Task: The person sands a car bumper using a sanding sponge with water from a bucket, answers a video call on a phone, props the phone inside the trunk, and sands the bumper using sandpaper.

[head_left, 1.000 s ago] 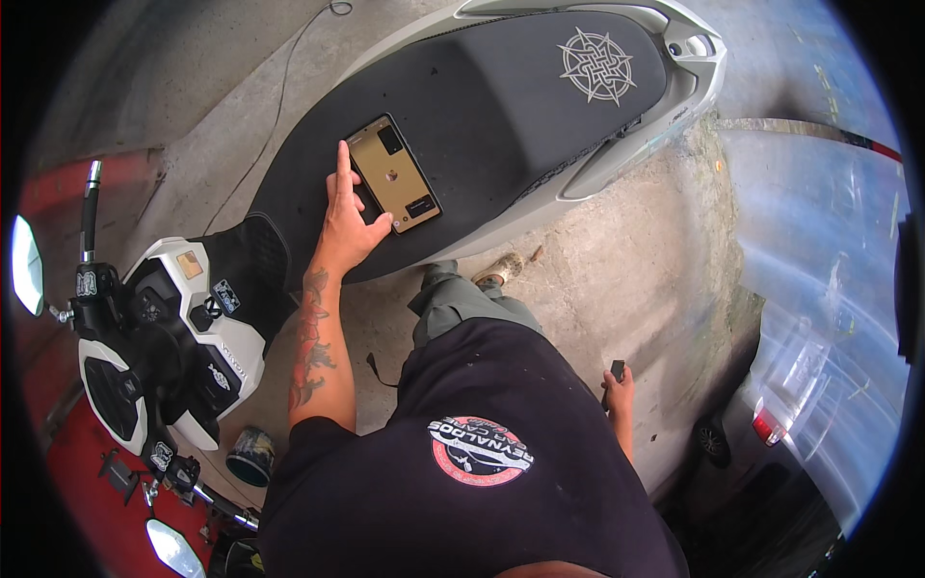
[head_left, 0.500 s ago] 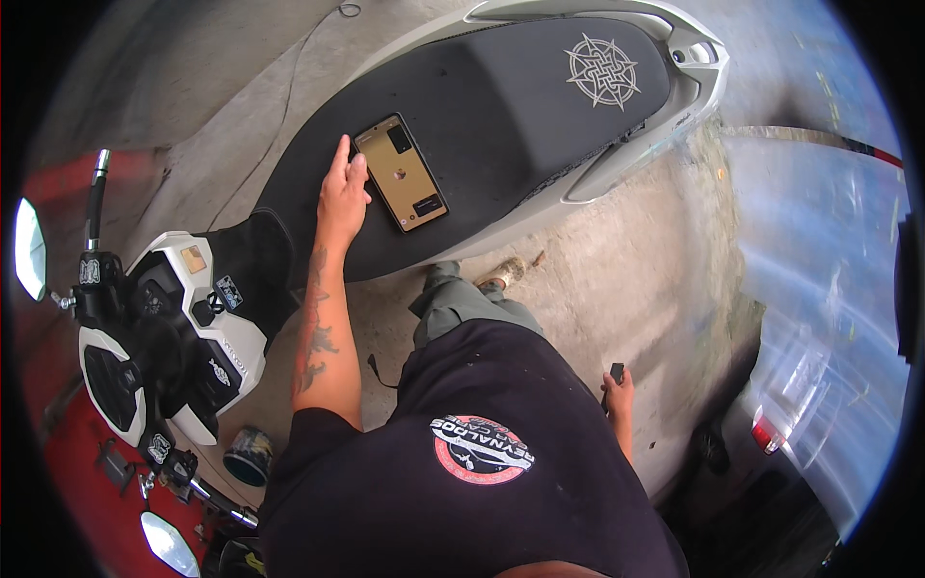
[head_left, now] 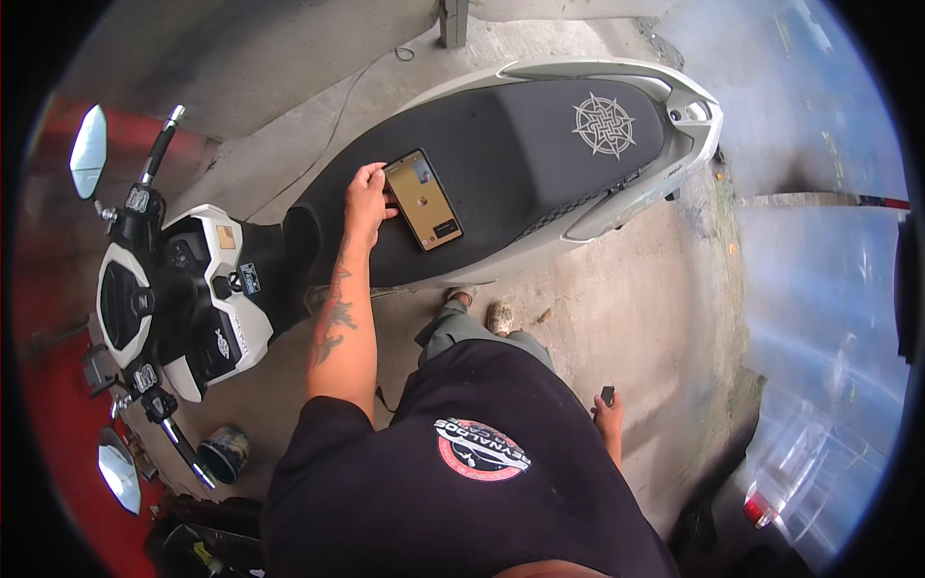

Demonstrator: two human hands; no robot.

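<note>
A smartphone (head_left: 424,207) lies face up on the black seat (head_left: 482,144) of a scooter, its tan screen lit with a small inset picture near the top. My left hand (head_left: 368,204) is at the phone's left long edge, fingers bent and the thumb apart, reaching to the edge; no firm grip shows. Down by my right side, my right hand (head_left: 609,416) is closed around a small black object (head_left: 607,395). Only the end of that object sticks out, so its kind cannot be made out.
The scooter's white and black front (head_left: 207,299), handlebar and mirrors (head_left: 90,154) stand on the left. A stained bucket (head_left: 224,453) sits below them. A cable (head_left: 337,125) runs over the floor beyond the seat. Shiny blue sheeting (head_left: 819,289) fills the right side.
The view has tilted, so the scooter sits lower. My left hand's outstretched fingers have bent in at the phone's edge, and the inset on the screen has turned from dark to a picture.
</note>
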